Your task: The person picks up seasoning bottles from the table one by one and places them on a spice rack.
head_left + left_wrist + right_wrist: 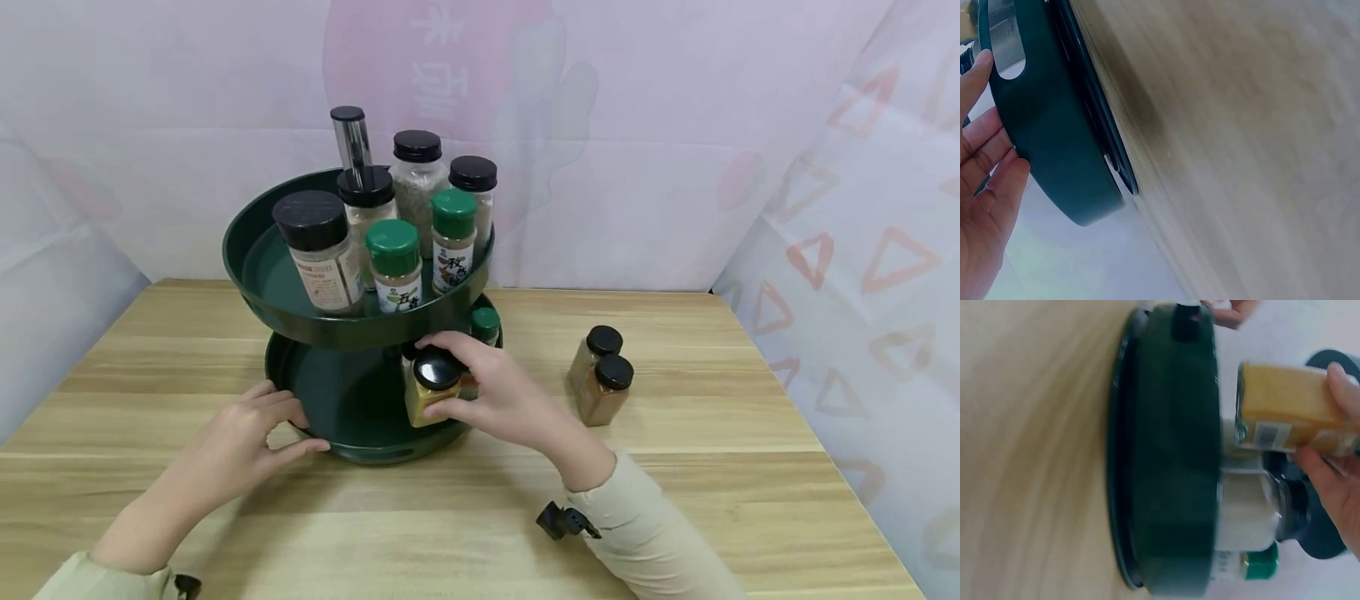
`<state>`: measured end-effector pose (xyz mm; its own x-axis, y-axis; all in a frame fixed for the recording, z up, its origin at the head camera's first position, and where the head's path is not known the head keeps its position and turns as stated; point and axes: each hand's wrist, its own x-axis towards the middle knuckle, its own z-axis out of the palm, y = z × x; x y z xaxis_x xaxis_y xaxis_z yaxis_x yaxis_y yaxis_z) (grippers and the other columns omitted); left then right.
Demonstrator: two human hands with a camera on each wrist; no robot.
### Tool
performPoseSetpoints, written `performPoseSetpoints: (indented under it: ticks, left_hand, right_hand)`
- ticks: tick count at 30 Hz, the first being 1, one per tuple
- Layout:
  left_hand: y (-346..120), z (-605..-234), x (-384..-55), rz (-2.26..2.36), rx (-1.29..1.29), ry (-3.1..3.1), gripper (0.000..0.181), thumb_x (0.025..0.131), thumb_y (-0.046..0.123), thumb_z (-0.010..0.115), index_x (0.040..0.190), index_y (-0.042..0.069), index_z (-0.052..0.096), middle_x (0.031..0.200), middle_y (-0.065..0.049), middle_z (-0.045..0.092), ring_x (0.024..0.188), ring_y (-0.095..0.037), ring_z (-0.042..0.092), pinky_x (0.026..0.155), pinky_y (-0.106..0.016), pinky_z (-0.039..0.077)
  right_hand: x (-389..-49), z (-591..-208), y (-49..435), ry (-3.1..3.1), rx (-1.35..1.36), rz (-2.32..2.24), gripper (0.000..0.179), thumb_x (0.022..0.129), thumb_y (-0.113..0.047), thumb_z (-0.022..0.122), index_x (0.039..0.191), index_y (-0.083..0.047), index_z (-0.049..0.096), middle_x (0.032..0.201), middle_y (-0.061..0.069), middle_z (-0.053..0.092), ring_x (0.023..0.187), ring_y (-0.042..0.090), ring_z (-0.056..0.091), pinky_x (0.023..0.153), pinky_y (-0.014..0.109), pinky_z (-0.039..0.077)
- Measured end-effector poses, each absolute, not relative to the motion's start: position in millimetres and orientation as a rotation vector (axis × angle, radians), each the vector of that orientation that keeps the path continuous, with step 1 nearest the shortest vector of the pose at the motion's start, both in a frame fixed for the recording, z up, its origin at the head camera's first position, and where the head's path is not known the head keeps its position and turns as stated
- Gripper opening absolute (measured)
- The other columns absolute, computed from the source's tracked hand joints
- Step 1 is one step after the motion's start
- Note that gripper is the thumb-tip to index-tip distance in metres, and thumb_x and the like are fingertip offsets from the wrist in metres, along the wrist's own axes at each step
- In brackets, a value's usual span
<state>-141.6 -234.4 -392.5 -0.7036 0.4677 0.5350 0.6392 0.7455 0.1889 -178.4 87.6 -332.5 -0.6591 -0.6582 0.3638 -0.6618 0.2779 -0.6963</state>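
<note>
A dark green two-tier round spice rack (367, 452) stands on the wooden table. My right hand (498, 392) grips a square spice jar (422, 403) of yellow powder with a black lid, between thumb and fingers. In the right wrist view the jar (1291, 403) is tilted above the lower tray's wall (1179, 456), apart from it. My left hand (251, 433) holds the lower tray's rim at the front left; in the left wrist view its fingers (991, 150) reach behind the rim. A clear jar (1244, 509) and a green-capped bottle (1259, 565) stand in the lower tray.
The upper tray (330, 329) bears several spice jars, such as a black-lidded jar (322, 267) and a green-capped bottle (395, 262). Right of the rack, two black-lidded jars (602, 400) stand together on the table (690, 492). Patterned cloth walls (645, 208) enclose the table.
</note>
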Motion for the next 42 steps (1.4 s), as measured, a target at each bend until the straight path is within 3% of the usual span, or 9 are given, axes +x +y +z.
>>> performPoseSetpoints:
  ticks: [6, 19, 42]
  left_hand:
    - [-233.7, -391.9, -141.7, -0.495, -0.830, -2.500, 0.029, 0.065, 0.026, 0.091, 0.075, 0.022, 0.064, 0.074, 0.013, 0.059, 0.074, -0.005, 0.048, 0.061, -0.018, 0.044]
    - [-232.9, -390.9, -140.7, -0.483, -0.822, -2.515, 0.028, 0.066, 0.026, 0.090, 0.076, 0.022, 0.065, 0.075, 0.013, 0.059, 0.075, -0.006, 0.051, 0.062, -0.023, 0.048]
    - [-232.6, -389.8, -138.9, -0.480, -0.802, -2.537, 0.028, 0.066, 0.025, 0.091, 0.076, 0.022, 0.065, 0.074, 0.012, 0.060, 0.074, -0.006, 0.049, 0.061, -0.022, 0.048]
  right_hand:
    - [-178.1, -341.6, 73.3, -2.531, 1.192, 1.328, 0.062, 0.082, -0.013, 0.081, 0.136, -0.008, 0.050, 0.135, 0.008, 0.057, 0.117, 0.020, 0.063, 0.086, 0.021, 0.057]
    - [-187.4, -354.9, 46.8, -2.687, 1.190, 1.100, 0.064, 0.085, -0.027, 0.079, 0.140, -0.011, 0.049, 0.144, 0.005, 0.054, 0.127, 0.018, 0.058, 0.105, 0.030, 0.049]
    - [-205.4, -364.7, 29.9, -2.736, 1.119, 1.063, 0.063, 0.088, -0.025, 0.075, 0.144, -0.013, 0.047, 0.136, 0.007, 0.060, 0.121, 0.018, 0.062, 0.103, 0.029, 0.050]
